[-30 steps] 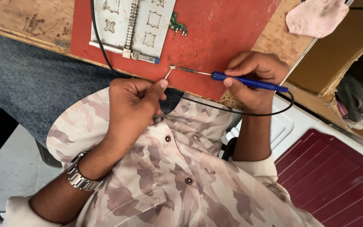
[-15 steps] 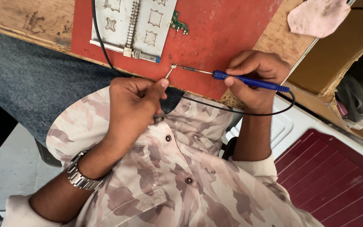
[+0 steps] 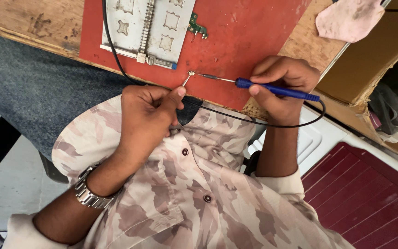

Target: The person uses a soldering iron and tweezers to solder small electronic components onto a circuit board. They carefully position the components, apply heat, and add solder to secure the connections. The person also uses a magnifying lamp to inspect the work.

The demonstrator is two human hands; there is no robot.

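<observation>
Your right hand (image 3: 284, 85) grips the soldering iron (image 3: 272, 88), long axis pointing left at the small part (image 3: 191, 73) on the red mat (image 3: 254, 32). Your left hand (image 3: 146, 115) pinches the wire (image 3: 185, 81), just below the part.

Even, bright light fills the view, with no glare. The hands cast only soft shadows on the red mat (image 3: 254, 32). Focus is sharp throughout.
</observation>
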